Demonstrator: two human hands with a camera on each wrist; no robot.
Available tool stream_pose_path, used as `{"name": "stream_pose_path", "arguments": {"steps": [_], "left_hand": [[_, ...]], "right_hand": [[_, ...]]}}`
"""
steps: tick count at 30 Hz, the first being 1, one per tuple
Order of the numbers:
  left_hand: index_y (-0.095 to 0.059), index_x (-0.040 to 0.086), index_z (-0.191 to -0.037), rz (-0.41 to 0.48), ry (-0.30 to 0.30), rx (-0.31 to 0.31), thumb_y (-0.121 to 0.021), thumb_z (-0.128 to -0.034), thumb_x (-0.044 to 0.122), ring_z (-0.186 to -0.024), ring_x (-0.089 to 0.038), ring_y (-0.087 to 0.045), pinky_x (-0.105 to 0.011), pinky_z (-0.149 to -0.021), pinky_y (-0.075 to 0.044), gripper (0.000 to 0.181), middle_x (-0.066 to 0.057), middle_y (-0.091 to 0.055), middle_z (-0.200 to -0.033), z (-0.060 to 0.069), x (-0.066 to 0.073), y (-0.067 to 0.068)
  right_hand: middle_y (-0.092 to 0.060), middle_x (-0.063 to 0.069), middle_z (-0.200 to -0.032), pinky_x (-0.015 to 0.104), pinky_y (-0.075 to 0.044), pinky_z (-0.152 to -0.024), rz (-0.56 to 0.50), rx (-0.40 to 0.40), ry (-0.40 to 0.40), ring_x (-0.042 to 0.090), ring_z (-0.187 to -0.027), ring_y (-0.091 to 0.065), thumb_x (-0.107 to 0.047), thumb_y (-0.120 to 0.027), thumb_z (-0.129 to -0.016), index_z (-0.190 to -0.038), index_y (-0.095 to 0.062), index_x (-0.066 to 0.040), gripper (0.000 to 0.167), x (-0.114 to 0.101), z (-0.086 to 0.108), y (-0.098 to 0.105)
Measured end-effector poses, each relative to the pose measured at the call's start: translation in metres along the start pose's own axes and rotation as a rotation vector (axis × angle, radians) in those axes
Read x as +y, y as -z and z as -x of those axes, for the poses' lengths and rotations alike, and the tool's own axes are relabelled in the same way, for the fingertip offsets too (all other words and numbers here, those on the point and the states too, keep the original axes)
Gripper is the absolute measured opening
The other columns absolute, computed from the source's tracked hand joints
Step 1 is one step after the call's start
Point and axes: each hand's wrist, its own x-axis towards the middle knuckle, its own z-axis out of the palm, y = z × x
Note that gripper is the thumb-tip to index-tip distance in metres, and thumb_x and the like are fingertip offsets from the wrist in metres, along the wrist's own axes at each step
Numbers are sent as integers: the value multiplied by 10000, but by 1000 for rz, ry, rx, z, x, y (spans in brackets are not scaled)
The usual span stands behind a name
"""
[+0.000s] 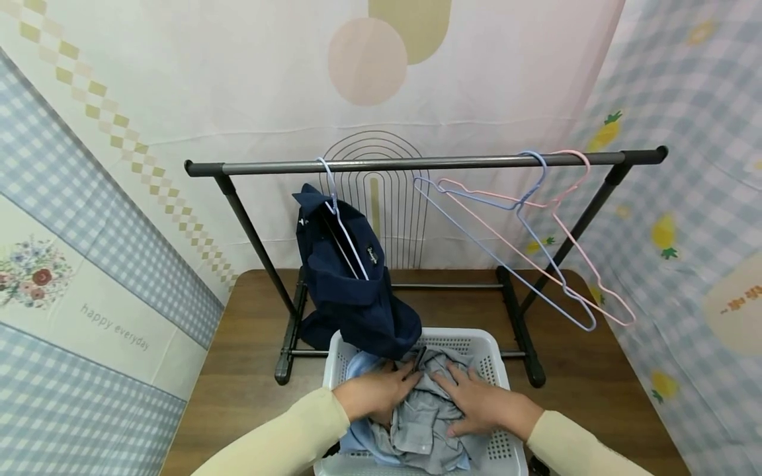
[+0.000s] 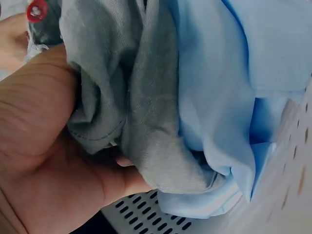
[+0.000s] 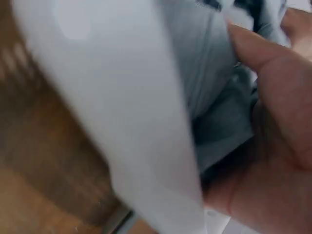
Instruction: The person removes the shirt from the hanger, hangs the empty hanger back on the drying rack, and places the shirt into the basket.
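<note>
In a white plastic basket (image 1: 497, 370) lies a crumpled grey garment (image 1: 437, 403) of denim-like cloth, with a red button (image 2: 36, 10) showing. My left hand (image 1: 376, 393) grips a fold of it between thumb and fingers, and some fingertips are hidden under the cloth. Spread out on the garment's right side, my right hand (image 1: 485, 403) rests with its fingers fairly straight; the cloth hides part of them in the blurred right wrist view. Light blue cloth (image 2: 214, 87) lies beside and under the grey garment, against the basket wall.
Behind the basket, a black metal clothes rack (image 1: 428, 163) stands on the brown wooden table (image 1: 226, 370). A navy garment (image 1: 357, 284) hangs on it from a hanger, its lower end over the basket's rim. A blue hanger (image 1: 476, 244) and a pink hanger (image 1: 601, 287) hang at the right.
</note>
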Motion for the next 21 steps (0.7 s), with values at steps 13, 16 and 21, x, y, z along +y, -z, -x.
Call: {"name": "stream_pose_path", "arguments": {"steps": [13,16,21], "left_hand": [[-340,314,-1611,-617,-9,285,-629,-980,573,-1253,-211,-635,-180,-535,-526,740,31,-410,-1616,2,21,-10],[-326,306,-1618,-619,-18,282,-652,-966,571,-1272,-221,-623,-177,-518,-510,775,23,-398,-1626,1,20,-9],[-318,278,-1620,-439,-32,227,-777,-894,513,-1325,-267,-578,-205,-740,-579,891,-6,-364,-1641,-4,15,-10]], "right_hand": [[-148,170,-1715,599,-423,-1126,77,-104,-69,515,-1539,-198,-503,-766,-868,-1646,-201,-184,1013,-2,-15,-8],[-143,168,-1717,602,-419,-1127,69,-103,-67,518,-1539,-193,-498,-770,-866,-1647,-201,-187,1015,1,-15,-9],[-150,152,-1720,606,-389,-1153,25,-99,-40,485,-1548,-210,-525,-767,-864,-1655,-179,-218,1033,6,-14,-7]]}}
